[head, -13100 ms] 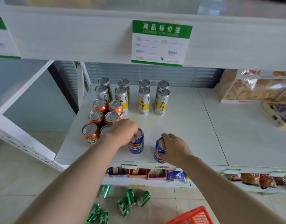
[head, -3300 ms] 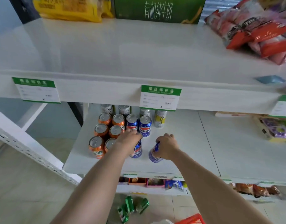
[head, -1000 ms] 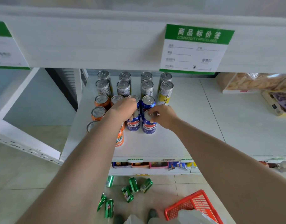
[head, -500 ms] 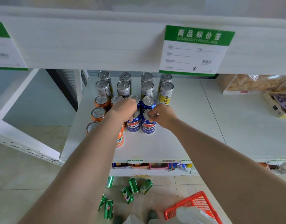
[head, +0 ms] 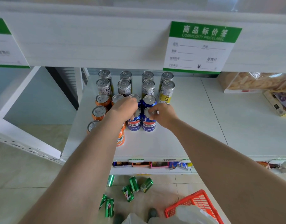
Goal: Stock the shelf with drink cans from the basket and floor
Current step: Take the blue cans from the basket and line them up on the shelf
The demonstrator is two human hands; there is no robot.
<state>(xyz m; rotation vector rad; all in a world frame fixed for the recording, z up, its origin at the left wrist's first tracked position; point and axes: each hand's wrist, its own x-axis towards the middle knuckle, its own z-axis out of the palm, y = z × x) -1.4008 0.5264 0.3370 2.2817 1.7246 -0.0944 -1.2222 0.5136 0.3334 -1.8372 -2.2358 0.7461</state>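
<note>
On the left part of the shelf (head: 179,126) stand the orange cans (head: 99,111), and just beside them the left hand (head: 125,108) has its fingers curled over the top of the left blue can (head: 134,121). The right blue can (head: 149,122) stands on the shelf touching it, and the fingers of the right hand (head: 163,116) pinch its top. Below the shelf, green cans (head: 133,185) lie on the floor, and a red basket (head: 195,202) is further right.

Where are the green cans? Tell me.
In the head view, the green cans lie tipped over on the tiled floor below the front edge of the shelf, just left of the red basket.
</note>
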